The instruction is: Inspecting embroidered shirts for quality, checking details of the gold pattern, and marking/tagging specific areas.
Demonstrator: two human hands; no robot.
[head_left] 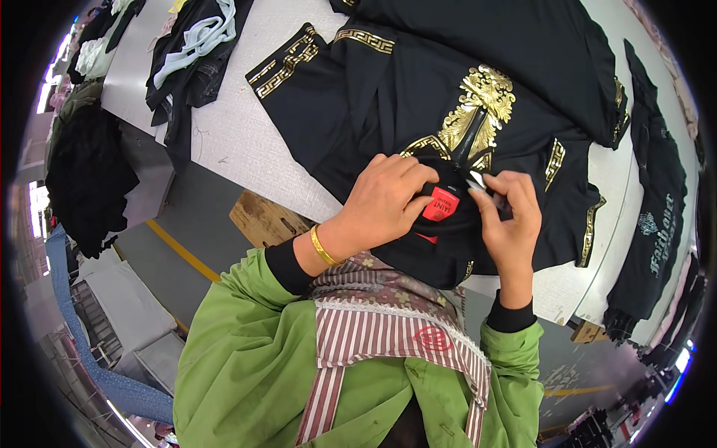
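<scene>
My left hand [377, 205], with a gold bangle at its wrist, is closed on the collar of a black garment [538, 231] with gold key-pattern bands and a large gold ornamental print [478, 104]. A red label [441, 204] shows inside the collar, beside my left fingers. My right hand [508, 216] pinches at the collar's right side, where a small white or shiny piece [476, 179] shows at the fingertips; I cannot make out what it is. The garment lies spread on a pale table [224, 134], with more black fabric with gold bands above it.
Dark and pale blue clothes [194, 52] lie at upper left, a black pile [89, 179] at far left. A black printed garment [650, 224] lies along the right. A wooden board [261, 220] is under the table's edge; grey floor [179, 201] with a yellow line shows below.
</scene>
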